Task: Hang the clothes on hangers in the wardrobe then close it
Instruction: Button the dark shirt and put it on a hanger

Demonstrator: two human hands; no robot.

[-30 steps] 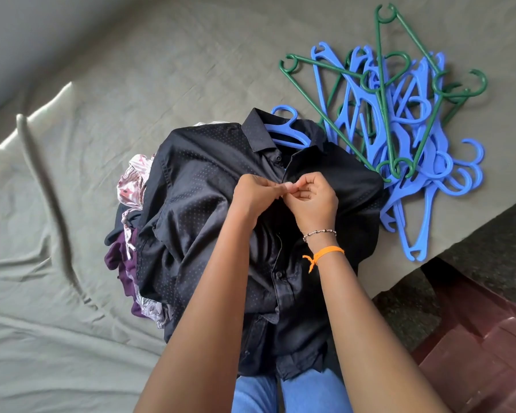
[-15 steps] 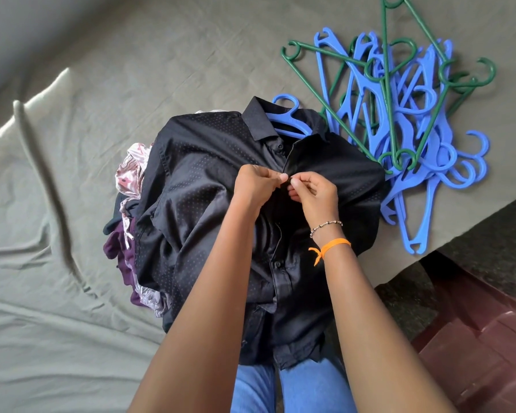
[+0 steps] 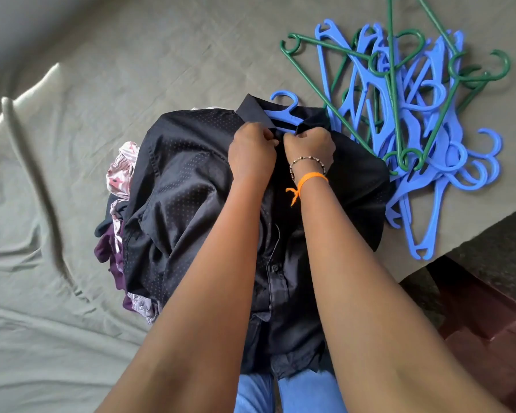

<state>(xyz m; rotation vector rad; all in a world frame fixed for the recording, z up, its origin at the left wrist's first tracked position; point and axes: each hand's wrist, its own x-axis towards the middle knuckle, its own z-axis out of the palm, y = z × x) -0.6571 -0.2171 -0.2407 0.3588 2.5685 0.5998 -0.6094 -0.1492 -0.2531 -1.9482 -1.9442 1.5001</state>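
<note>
Grey-green bedsheet covers the bed, wrinkled toward its left edge. On it, close to the near edge, lies the black shirt I am working on, spread over a pile of other clothes, with a blue hanger already inside its collar, hook pointing toward the far side. I have my left hand and right hand side by side just below the collar, each with fingers curled and pinching one edge of the placket. This looks like the top button, so I want to hold both edges flat, line up button and hole, and pull gently so the hanger does not slip out of the shoulders. Just beside the shirt, toward the far right corner, sits the tangle of spare hangers, blue and green. No wardrobe is in view.
</note>
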